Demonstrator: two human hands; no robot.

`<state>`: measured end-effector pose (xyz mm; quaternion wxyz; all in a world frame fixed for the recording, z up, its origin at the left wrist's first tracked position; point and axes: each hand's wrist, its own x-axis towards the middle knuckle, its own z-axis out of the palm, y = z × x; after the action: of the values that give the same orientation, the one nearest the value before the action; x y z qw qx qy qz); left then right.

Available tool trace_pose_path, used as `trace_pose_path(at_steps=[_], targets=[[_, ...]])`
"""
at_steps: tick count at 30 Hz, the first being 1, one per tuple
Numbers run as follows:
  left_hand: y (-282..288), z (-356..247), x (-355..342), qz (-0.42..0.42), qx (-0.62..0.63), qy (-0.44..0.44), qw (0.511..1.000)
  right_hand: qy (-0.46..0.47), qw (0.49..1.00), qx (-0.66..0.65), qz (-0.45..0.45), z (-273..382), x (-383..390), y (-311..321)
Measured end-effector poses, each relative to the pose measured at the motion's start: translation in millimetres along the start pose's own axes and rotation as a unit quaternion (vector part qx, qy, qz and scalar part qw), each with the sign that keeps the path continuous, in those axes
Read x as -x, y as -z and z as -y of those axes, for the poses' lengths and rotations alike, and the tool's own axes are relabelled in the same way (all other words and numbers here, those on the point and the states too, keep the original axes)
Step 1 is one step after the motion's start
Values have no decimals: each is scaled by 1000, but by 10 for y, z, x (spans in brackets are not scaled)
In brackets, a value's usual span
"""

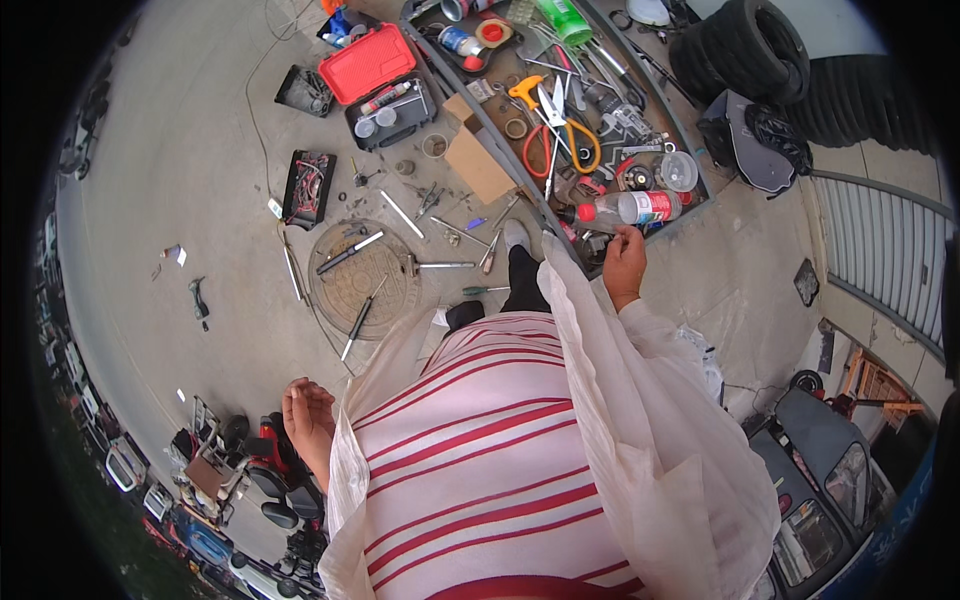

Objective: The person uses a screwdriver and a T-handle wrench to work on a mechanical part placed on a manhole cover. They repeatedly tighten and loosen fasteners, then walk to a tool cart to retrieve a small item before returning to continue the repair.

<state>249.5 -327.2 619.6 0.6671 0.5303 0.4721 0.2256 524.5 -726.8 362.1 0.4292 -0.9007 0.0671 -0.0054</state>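
My right hand [626,268] hangs beside the near edge of a large dark metal tray [655,238], fingers loosely bent and apart. I see nothing in it. Just beyond its fingertips, a clear plastic bottle [640,208] with a red cap and red label lies on the tray's heap. Among the tools around it are orange-handled scissors [570,135], a yellow-handled saw [527,92] and a clear round container [679,171]. My left hand [309,420] hangs low at my left side, away from the tools. Its fingers are half bent, with nothing visible in them.
A red-lidded toolbox [368,65], a cardboard box [478,165] and a small black bin [309,188] stand ahead. Pens and tools lie around a round manhole cover [345,285]. Stacked tyres [740,50] and a cap [755,145] are at the right; a scooter [280,465] is lower left.
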Motion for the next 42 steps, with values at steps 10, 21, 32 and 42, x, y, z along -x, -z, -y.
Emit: trace_pose_path(at_steps=[10,21,32,42], targets=[[1320,444,589,-191,114,60,973,112,966,8,235,865,306,-896],[3702,679,845,-353,168,45,919,177,948,78,254,1924,1910,-2188],[5127,274,-416,-350,184,18,918,113,924,259,256,1892,2385,-3093],[6547,-1323,-3182,-287,121,-51,949,224,740,474,422,2312,2655,-5282]])
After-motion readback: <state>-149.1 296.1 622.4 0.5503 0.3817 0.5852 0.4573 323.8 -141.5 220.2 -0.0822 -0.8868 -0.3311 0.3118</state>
